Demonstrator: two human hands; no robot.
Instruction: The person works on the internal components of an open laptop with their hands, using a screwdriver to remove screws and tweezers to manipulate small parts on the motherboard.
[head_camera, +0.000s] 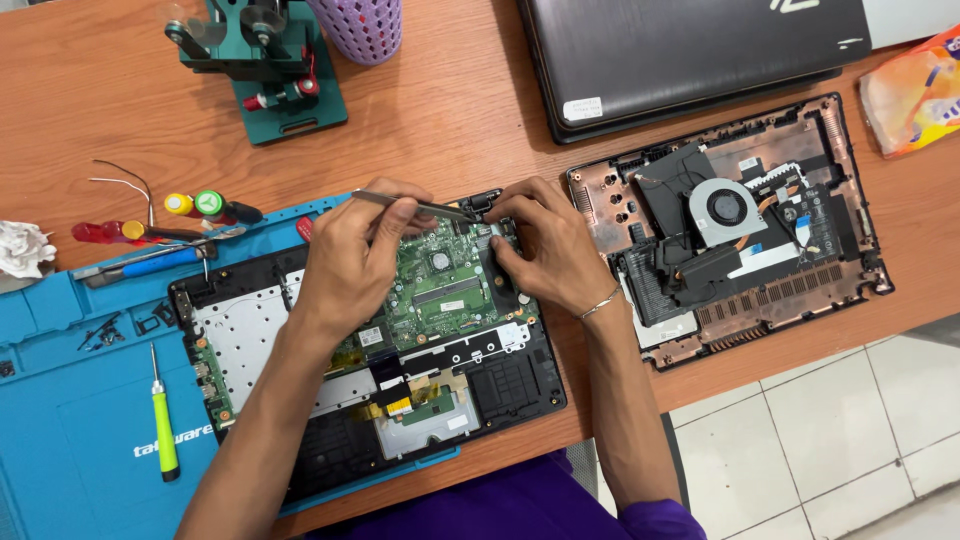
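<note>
A slim metal pair of tweezers (415, 206) lies nearly level, tips pointing right at the top edge of a green circuit board (445, 290). The board sits inside an opened black laptop base (520, 385), lying flat across the blue mat's right edge, near the wooden table's front edge.

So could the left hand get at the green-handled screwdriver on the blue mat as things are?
Probably yes. The green-handled screwdriver lies alone on the blue mat, left of the left hand, with nothing covering it. But that hand already holds tweezers, which it would likely need to put down.
</note>
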